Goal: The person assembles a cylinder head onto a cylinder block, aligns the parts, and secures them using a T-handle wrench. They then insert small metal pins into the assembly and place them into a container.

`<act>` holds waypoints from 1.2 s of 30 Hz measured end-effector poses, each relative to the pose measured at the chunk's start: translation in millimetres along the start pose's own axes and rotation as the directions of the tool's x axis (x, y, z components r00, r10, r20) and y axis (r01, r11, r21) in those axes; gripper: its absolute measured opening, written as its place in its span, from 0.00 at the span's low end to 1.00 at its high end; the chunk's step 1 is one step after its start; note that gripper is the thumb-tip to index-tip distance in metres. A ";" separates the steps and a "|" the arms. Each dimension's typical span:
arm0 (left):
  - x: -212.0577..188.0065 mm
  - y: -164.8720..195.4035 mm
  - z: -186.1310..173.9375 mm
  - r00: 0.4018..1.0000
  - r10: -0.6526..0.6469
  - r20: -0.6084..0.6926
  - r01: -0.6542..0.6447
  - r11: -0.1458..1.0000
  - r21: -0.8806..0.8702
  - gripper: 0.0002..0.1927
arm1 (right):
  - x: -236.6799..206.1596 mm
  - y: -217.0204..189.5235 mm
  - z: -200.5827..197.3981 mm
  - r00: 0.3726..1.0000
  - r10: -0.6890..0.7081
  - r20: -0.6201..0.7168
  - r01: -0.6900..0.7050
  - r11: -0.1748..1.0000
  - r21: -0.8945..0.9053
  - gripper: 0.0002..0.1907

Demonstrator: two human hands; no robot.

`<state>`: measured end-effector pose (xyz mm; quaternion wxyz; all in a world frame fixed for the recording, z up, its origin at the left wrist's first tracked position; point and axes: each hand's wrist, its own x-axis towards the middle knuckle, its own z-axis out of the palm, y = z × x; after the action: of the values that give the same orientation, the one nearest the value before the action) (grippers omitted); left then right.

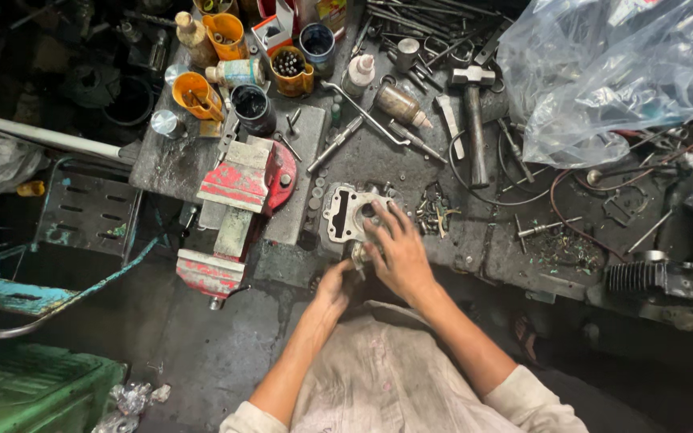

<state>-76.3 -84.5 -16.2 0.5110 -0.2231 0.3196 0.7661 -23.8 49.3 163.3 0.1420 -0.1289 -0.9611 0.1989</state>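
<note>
Both hands on an engine cylinder block at the workbench's front edge.
Right hand (399, 255) spread wide across cylinder block (346, 212); left hand (336, 286) curled under it, grip hidden. Red vise (238, 208) just beside.

Red vise (234, 210) blocking workbench (483, 240) front-left edge, hammer (475, 120) and plastic bag (603, 72) crowding right, cups (226, 36) lining back edge, bare strip along front-right edge
</note>
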 end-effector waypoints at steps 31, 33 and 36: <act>-7.6 -7.0 12.9 0.996 -0.049 0.072 0.056 0.993 -0.101 0.14 | -10.0 13.1 2.3 0.998 0.051 -0.027 -0.046 0.985 0.169 0.13; -6.5 -8.4 13.1 0.998 -0.060 0.036 0.064 0.993 -0.098 0.15 | -12.2 14.3 4.4 0.996 0.081 0.031 -0.085 0.983 0.165 0.11; -7.9 -13.4 15.1 0.999 -0.024 0.039 0.028 0.994 -0.104 0.16 | -14.2 18.2 -0.4 0.997 0.065 0.046 -0.073 0.979 0.188 0.13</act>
<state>-61.1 -75.0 -3.9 0.5144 -0.2391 0.2665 0.7792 -7.0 61.3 152.8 0.1275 -0.1442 -0.9353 0.2969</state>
